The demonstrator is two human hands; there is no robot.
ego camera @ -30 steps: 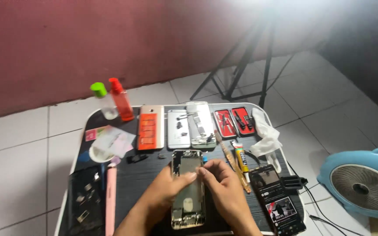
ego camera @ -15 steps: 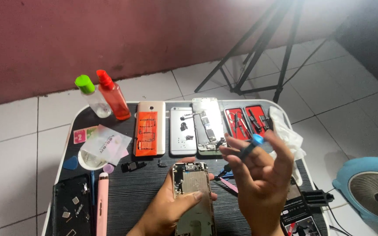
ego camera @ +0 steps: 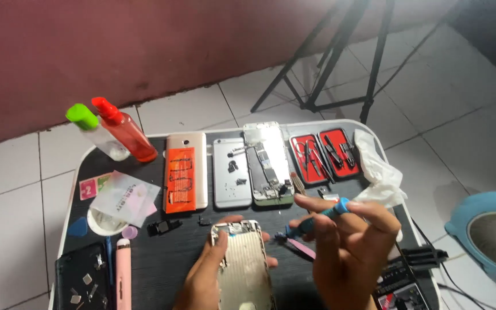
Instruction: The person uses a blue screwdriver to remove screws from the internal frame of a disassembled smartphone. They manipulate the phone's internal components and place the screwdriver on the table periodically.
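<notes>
The left hand (ego camera: pixel 205 275) clasps the opened silver phone shell (ego camera: pixel 242 261) on the dark bench (ego camera: pixel 173 264), while the right hand's (ego camera: pixel 345 247) grip pinches a blue-handled screwdriver (ego camera: pixel 317 218) above it.

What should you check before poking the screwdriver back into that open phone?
1. Left hand grips the opened phone by its side: ok.
2. Right hand holds the blue screwdriver between its fingers: ok.
3. Screwdriver tip over the phone: not ok, it is lifted off to the right.
4. Bit fits the screw: cannot tell, too small.
5. Loose black parts lie apart from the phone: ok.
</notes>
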